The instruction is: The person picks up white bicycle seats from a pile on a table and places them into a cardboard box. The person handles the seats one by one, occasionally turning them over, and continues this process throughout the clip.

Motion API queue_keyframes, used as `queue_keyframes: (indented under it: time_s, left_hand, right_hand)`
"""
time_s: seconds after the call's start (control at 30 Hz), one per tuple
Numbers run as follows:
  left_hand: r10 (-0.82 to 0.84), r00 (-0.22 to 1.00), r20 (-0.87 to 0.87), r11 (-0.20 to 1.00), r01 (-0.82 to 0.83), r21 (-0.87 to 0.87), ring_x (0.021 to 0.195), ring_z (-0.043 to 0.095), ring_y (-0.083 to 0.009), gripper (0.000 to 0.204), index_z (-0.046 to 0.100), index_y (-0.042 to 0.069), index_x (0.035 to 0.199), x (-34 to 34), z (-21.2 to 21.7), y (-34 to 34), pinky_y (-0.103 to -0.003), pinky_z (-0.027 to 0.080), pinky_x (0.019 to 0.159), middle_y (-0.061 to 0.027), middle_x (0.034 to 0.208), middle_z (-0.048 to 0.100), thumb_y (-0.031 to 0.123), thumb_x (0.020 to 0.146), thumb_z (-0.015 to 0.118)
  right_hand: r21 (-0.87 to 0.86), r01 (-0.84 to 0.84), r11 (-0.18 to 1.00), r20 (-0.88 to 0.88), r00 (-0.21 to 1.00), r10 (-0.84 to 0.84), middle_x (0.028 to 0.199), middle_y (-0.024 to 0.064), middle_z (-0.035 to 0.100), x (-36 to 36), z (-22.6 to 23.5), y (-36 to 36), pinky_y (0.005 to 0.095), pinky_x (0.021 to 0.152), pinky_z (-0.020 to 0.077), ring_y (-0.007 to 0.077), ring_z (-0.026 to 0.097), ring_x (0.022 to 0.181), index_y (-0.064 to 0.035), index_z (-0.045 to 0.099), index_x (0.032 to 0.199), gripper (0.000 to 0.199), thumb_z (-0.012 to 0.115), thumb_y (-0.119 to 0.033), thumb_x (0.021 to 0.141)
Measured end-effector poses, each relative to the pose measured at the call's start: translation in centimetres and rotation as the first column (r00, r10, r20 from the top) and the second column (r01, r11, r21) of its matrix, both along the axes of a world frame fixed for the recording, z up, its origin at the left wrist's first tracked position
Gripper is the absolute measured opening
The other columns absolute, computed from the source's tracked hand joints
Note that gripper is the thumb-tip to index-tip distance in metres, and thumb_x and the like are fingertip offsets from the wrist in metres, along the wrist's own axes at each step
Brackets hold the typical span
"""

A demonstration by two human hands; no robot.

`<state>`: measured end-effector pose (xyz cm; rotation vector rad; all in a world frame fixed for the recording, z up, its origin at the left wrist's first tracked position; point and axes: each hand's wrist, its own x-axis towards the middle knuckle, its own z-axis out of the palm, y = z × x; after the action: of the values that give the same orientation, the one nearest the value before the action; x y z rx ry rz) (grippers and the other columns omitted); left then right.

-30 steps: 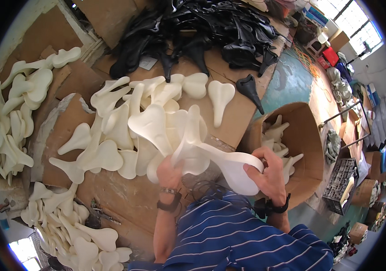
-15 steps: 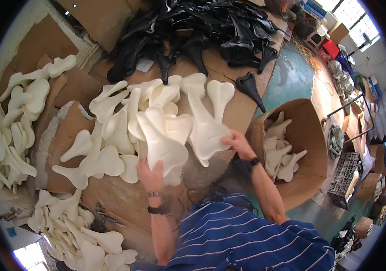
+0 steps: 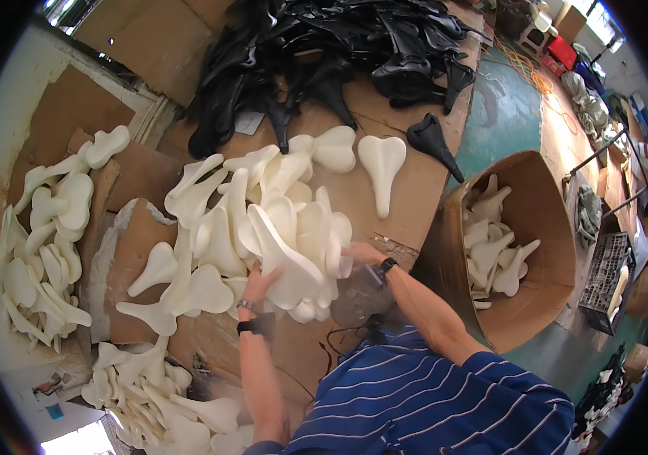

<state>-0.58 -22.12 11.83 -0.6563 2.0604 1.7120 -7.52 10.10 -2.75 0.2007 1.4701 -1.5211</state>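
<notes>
In front of me, a cream bicycle saddle pad (image 3: 284,254) stands tilted, its narrow nose pointing away. My left hand (image 3: 261,283) grips its wide near end, thumb on the face and the other fingers partly hidden. Against its right side, my right hand (image 3: 362,255) closes on the edge of another saddle pad (image 3: 339,241), smeared by motion. More cream pads (image 3: 210,235) pile up just left of and beyond my hands. A single pad (image 3: 382,171) lies apart on the cardboard-covered table (image 3: 415,205), wide end away from me.
Black saddle shells (image 3: 324,68) heap up at the far side, with one loose shell (image 3: 434,142) nearer the table edge. On the right stands a cardboard box (image 3: 544,250) with several pads inside. Further heaps of pads (image 3: 51,243) lie at the left and near left (image 3: 164,402).
My right hand has brought its saddle pad leftward against the one in my left hand. The single pad beyond is now uncovered. The whole view has shifted slightly.
</notes>
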Motion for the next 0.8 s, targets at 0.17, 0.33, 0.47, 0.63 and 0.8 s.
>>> queue_keyframes:
  time_s: [0.17,0.33,0.47,0.63,0.8]
  left_hand:
    - [0.084,0.993,-0.079,0.996,-0.081,0.031,0.103,0.070,-0.0277,0.080,0.042,-0.011,0.137,0.4,0.7,4.0,-0.037,0.059,0.088,-0.0208,0.122,0.067,0.027,0.081,0.085]
    - [-0.045,0.991,-0.125,0.967,0.012,-0.253,0.100,0.071,-0.0314,0.089,0.042,-0.013,0.134,1.2,4.8,7.9,-0.038,0.060,0.083,-0.0261,0.117,0.068,0.032,0.074,0.089]
    - [-0.082,0.990,-0.119,0.934,0.035,-0.356,0.100,0.072,-0.0351,0.091,0.042,-0.015,0.132,2.4,9.1,11.0,-0.041,0.060,0.082,-0.0302,0.115,0.069,0.034,0.073,0.090]
    - [-0.170,0.980,-0.106,0.920,0.119,-0.374,0.101,0.072,-0.0324,0.088,0.041,-0.012,0.134,3.0,17.0,17.3,-0.039,0.060,0.082,-0.0266,0.116,0.069,0.030,0.074,0.090]
    - [-0.406,0.860,-0.309,0.909,0.413,-0.046,0.106,0.071,-0.0387,0.087,0.042,-0.009,0.135,1.8,23.2,26.7,-0.042,0.058,0.090,-0.0267,0.119,0.069,0.033,0.076,0.089]
  right_hand:
    - [-0.428,0.372,0.823,0.233,0.926,-0.297,0.125,0.0049,0.065,3.9,0.3,-0.9,0.0454,0.080,0.0619,0.0208,0.067,0.109,-0.0156,0.049,0.146,0.071,0.081,-0.043,0.088]
    - [-0.534,0.416,0.736,0.237,0.909,-0.342,0.144,0.0036,0.055,4.8,1.4,0.2,0.0516,0.094,0.0581,0.0213,0.057,0.129,-0.0207,0.038,0.154,0.084,0.085,-0.029,0.086]
    - [-0.691,0.465,0.554,0.266,0.876,-0.403,0.149,0.0060,0.053,5.7,5.9,2.0,0.0447,0.104,0.0535,0.0207,0.055,0.133,-0.0141,0.034,0.157,0.088,0.085,-0.021,0.085]
    - [-0.595,0.557,0.579,0.278,0.819,-0.502,0.145,0.0093,0.056,7.8,10.0,7.5,0.0445,0.110,0.0497,0.0246,0.056,0.133,-0.0110,0.038,0.154,0.077,0.080,-0.027,0.091]
    - [-0.566,0.725,0.391,0.282,0.616,-0.735,0.142,0.0100,0.058,13.2,13.2,16.5,0.0460,0.110,0.0497,0.0261,0.057,0.131,-0.0114,0.041,0.152,0.072,0.076,-0.032,0.093]
